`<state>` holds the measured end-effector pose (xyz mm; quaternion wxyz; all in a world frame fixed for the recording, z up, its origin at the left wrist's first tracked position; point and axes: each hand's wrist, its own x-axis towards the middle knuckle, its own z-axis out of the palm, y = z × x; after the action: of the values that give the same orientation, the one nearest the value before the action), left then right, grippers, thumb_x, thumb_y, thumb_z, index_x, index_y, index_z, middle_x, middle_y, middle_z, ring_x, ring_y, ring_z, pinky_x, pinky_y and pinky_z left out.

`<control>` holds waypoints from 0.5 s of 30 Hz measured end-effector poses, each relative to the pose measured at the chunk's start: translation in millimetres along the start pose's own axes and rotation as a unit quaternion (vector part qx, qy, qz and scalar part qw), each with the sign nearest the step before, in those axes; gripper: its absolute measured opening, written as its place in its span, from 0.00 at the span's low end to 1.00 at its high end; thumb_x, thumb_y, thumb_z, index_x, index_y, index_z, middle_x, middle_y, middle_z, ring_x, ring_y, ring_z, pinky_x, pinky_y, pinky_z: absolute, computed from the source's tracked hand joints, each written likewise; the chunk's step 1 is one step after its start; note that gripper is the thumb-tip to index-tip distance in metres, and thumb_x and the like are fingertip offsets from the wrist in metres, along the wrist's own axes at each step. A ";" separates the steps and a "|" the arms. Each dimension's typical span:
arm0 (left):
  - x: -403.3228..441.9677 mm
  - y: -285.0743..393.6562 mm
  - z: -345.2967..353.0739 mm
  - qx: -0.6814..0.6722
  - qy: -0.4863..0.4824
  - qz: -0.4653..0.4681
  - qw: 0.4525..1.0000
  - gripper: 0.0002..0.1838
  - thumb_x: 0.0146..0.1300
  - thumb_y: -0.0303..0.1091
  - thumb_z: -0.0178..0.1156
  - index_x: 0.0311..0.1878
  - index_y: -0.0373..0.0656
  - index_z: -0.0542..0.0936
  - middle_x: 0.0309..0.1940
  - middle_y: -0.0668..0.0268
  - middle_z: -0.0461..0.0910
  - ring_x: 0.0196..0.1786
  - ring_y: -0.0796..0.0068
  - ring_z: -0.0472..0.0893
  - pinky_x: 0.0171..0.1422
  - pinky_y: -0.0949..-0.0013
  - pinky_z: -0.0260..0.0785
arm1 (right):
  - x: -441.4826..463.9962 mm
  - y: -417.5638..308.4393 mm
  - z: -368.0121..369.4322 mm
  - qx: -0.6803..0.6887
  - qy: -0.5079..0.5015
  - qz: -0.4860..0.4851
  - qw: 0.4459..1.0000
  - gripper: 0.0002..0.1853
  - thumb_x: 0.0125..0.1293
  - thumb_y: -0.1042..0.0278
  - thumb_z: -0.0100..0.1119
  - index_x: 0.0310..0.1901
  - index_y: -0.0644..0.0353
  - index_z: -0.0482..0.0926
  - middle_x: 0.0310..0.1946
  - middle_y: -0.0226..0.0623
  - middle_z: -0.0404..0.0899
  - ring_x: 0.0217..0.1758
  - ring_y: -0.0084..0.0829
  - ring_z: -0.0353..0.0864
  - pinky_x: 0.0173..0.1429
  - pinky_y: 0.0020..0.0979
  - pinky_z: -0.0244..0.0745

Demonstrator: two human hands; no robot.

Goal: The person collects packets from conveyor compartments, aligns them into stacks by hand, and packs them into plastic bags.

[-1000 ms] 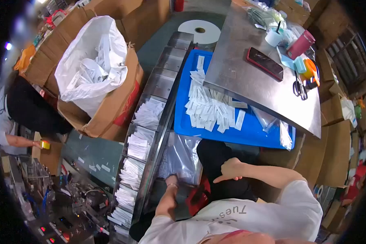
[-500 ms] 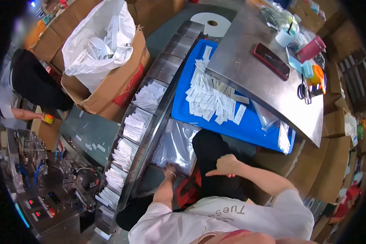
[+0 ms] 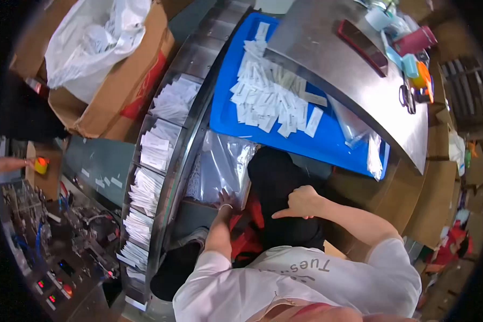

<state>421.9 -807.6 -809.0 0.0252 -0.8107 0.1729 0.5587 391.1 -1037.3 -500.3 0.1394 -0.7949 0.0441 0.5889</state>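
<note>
My left hand reaches down between my legs. Its fingers lie spread on the near end of a stack of clear plastic bags, which sits in a low cardboard box beside the metal chute. Over my dark trouser leg, my right hand is curled into a fist with one digit pointing left, and nothing shows in it. A blue tray in front of me carries a heap of narrow white printed packets.
A metal chute divided into sections holds more white packets. A steel table bears a phone and scissors. At left stand a carton with a white bag, a machine, and another person's hand at a yellow-orange roll.
The view has shifted, so the tray and chute sit higher and further left. My left hand's fingers now show more plainly on the plastic bags. My right fist keeps its pose.
</note>
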 end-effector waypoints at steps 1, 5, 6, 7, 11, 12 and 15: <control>11.4 -2.7 17.6 -0.012 -0.004 -0.004 1.000 0.48 0.55 0.57 0.60 0.74 0.60 0.47 0.75 0.55 0.28 0.76 0.48 0.31 0.69 0.28 0.36 | -0.5 -1.3 -2.3 -0.002 0.009 0.000 1.000 0.44 0.57 0.20 0.37 0.10 0.58 0.76 0.10 0.30 0.76 0.15 0.25 0.79 0.26 0.25 0.76; 31.1 -14.6 45.5 -0.036 0.028 0.024 0.999 0.29 0.70 0.44 0.32 0.74 0.52 0.51 0.76 0.64 0.38 0.78 0.63 0.39 0.72 0.31 0.28 | 9.3 -8.1 -11.9 -0.031 0.001 0.003 1.000 0.44 0.57 0.20 0.37 0.09 0.57 0.76 0.10 0.29 0.76 0.15 0.25 0.79 0.26 0.24 0.76; 29.3 -14.1 46.7 -0.022 0.033 0.037 0.999 0.29 0.69 0.45 0.33 0.72 0.50 0.55 0.75 0.62 0.43 0.77 0.63 0.43 0.72 0.32 0.31 | 14.3 -9.4 -13.8 -0.045 0.001 0.007 0.999 0.44 0.57 0.20 0.37 0.09 0.57 0.76 0.10 0.29 0.76 0.15 0.24 0.79 0.26 0.23 0.76; 28.4 -12.9 57.7 -0.012 0.037 0.048 0.998 0.29 0.69 0.45 0.35 0.71 0.48 0.58 0.74 0.61 0.48 0.76 0.62 0.47 0.72 0.33 0.33 | 16.0 -13.5 -17.0 -0.062 -0.001 0.011 0.998 0.44 0.57 0.20 0.37 0.09 0.57 0.77 0.10 0.29 0.76 0.15 0.24 0.79 0.26 0.23 0.76; 25.1 -6.5 79.7 -0.003 0.021 0.050 0.999 0.27 0.66 0.47 0.40 0.64 0.47 0.70 0.68 0.59 0.63 0.72 0.59 0.59 0.74 0.41 0.37 | 20.9 -22.7 -23.5 -0.063 0.007 0.023 0.998 0.44 0.57 0.21 0.37 0.10 0.58 0.77 0.10 0.30 0.77 0.16 0.23 0.80 0.26 0.23 0.76; -5.7 0.9 61.9 0.041 0.046 0.063 0.996 0.26 0.64 0.49 0.44 0.60 0.48 0.74 0.64 0.59 0.69 0.69 0.59 0.64 0.73 0.46 0.42 | 21.4 -25.3 -25.1 -0.062 0.004 0.030 0.998 0.43 0.58 0.22 0.38 0.10 0.59 0.77 0.11 0.32 0.78 0.17 0.24 0.81 0.27 0.23 0.77; -17.2 6.7 52.7 0.016 0.078 0.076 0.994 0.24 0.57 0.54 0.53 0.48 0.48 0.83 0.55 0.58 0.77 0.63 0.59 0.72 0.66 0.59 0.61 | 24.7 -26.3 -23.0 -0.054 0.008 0.058 0.997 0.43 0.55 0.21 0.41 0.09 0.59 0.78 0.11 0.32 0.78 0.16 0.24 0.80 0.30 0.22 0.77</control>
<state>367.2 -797.3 -812.0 -0.0182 -0.8358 0.2442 0.4914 426.0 -1016.1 -513.1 0.0616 -0.8018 0.0591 0.5914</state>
